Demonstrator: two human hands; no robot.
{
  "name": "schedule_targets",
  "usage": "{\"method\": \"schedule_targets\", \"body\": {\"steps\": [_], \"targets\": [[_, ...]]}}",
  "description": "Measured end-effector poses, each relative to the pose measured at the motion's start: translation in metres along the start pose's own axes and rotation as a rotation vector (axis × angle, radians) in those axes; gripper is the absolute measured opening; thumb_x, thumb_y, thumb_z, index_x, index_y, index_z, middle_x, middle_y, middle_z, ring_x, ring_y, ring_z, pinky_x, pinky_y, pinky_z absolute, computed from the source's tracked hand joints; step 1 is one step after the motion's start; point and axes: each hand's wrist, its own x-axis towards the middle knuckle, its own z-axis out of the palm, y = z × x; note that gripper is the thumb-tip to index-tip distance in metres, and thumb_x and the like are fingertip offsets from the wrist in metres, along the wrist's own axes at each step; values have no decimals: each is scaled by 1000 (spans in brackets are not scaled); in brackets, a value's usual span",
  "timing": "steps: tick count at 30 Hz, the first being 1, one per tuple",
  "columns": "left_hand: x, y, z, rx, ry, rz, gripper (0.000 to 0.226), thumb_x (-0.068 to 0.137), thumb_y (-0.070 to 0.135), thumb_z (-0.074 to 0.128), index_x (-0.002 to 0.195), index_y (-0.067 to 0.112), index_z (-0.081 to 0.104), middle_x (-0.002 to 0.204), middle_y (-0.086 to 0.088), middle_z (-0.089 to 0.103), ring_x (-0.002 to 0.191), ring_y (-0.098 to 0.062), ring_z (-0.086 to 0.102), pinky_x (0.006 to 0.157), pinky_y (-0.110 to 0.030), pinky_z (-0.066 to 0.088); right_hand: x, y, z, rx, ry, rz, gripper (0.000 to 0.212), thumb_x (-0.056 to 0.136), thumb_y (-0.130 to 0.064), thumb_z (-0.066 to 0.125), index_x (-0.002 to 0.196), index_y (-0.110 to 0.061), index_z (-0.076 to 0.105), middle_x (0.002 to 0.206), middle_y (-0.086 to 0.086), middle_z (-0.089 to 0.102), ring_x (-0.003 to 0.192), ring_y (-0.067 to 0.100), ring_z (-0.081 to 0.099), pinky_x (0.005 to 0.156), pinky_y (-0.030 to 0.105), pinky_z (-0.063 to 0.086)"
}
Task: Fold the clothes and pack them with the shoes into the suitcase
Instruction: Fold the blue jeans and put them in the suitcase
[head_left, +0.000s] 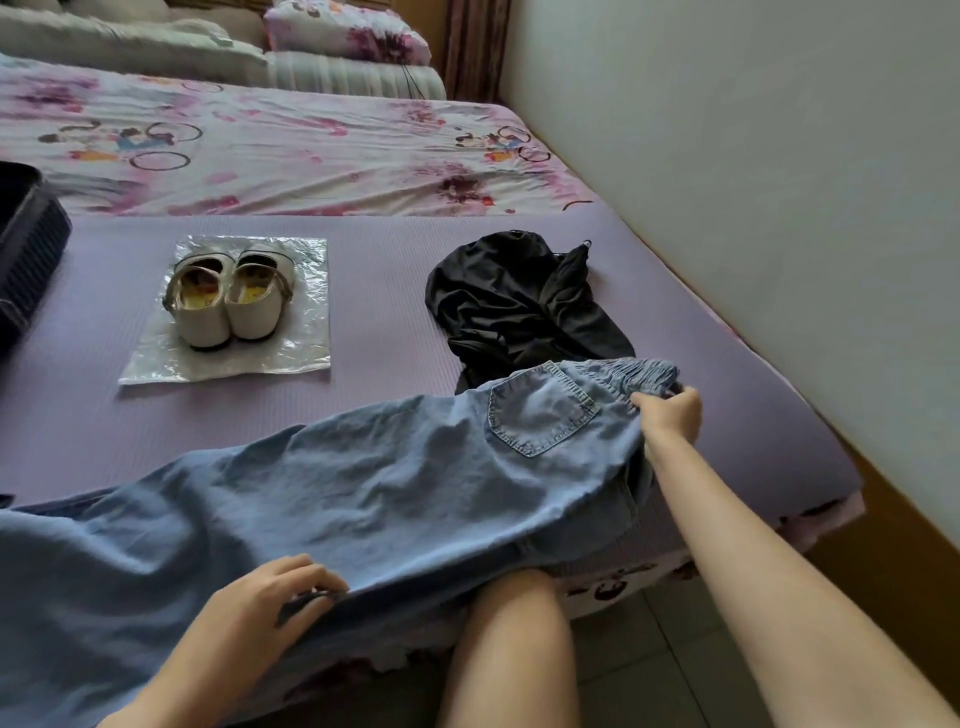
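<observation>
Light blue denim trousers (363, 483) lie stretched across the near edge of the purple mat (395, 291), back pocket up. My right hand (667, 413) grips the elastic waistband at the right. My left hand (270, 597) pinches the trousers' near edge at the front. A crumpled black garment (514, 301) lies just behind the waistband. A pair of cream shoes (228, 299) stands on a clear plastic bag (291, 358) at centre left. The dark suitcase (26, 244) shows only partly at the left edge.
Behind the mat lies a floral bedsheet (291, 150) with pillows and folded bedding (343, 47) at the back. A pale wall (779, 182) runs along the right side of the bed. My knee (514, 634) and the tiled floor are below the bed's edge.
</observation>
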Motion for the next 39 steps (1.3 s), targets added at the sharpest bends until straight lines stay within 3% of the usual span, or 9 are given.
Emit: {"method": "schedule_targets", "body": {"steps": [7, 13, 18, 22, 28, 30, 32, 35, 39], "targets": [[-11, 3, -23, -39, 18, -18, 13, 74, 45, 50, 79, 46, 61, 83, 27, 60, 68, 11, 55, 55, -6, 41, -34, 29, -58, 248, 108, -131, 51, 81, -8, 73, 123, -1, 46, 122, 17, 57, 108, 28, 59, 89, 35, 48], [-28, -5, -9, 37, -108, -91, 19, 66, 41, 48, 78, 56, 53, 82, 33, 55, 70, 19, 50, 56, 0, 38, -58, 74, -53, 58, -17, -59, 50, 82, -3, 70, 123, 7, 43, 124, 24, 55, 113, 36, 55, 89, 35, 42], [-19, -6, -2, 101, -96, -79, 14, 69, 58, 51, 81, 54, 58, 89, 35, 54, 77, 21, 50, 59, -4, 41, -35, 79, -56, -26, -168, -60, 90, 65, -47, 76, 136, -6, 40, 134, 15, 50, 122, 34, 50, 100, 47, 43], [6, -7, 2, 104, 15, -45, 12, 82, 49, 57, 87, 43, 66, 92, 31, 57, 86, 14, 52, 65, -12, 45, -3, 54, -54, -118, -250, -155, 57, 92, -41, 57, 136, -6, 49, 144, 13, 44, 133, 29, 39, 112, 42, 30], [49, -12, 18, 170, 40, -99, 34, 75, 9, 77, 105, 23, 70, 116, 1, 62, 103, -22, 62, 82, -38, 51, 29, 17, -35, -157, -505, -19, 51, 98, -35, 47, 131, 4, 51, 132, 23, 53, 121, 36, 51, 102, 39, 38], [61, -10, 24, 194, -8, -162, 48, 81, 19, 72, 127, 25, 57, 139, -5, 48, 125, -29, 49, 99, -48, 41, 34, 14, -33, -201, -598, 15, 50, 98, -34, 47, 136, -1, 47, 137, 20, 49, 126, 35, 47, 100, 37, 37], [67, -8, 33, 224, -123, -253, 62, 92, 35, 56, 146, 31, 24, 156, 1, 15, 145, -20, 15, 114, -48, 15, 41, 19, -30, -215, -653, 29, 50, 98, -34, 47, 137, -3, 45, 141, 17, 45, 130, 33, 42, 97, 36, 34], [68, -3, 46, 311, -299, -332, 73, 96, 49, 38, 146, 32, -11, 156, 3, -19, 141, -9, -19, 115, -47, -5, 43, 27, -32, -193, -689, 38, 55, 93, -39, 53, 133, -1, 50, 138, 13, 48, 129, 28, 42, 103, 37, 31], [68, -2, 50, 328, -362, -365, 76, 94, 57, 29, 136, 30, -28, 147, 6, -35, 134, -7, -29, 113, -51, -10, 49, 36, -39, -99, -682, 38, 49, 86, -36, 64, 114, 5, 62, 111, 20, 65, 93, 27, 62, 90, 41, 49]]}}
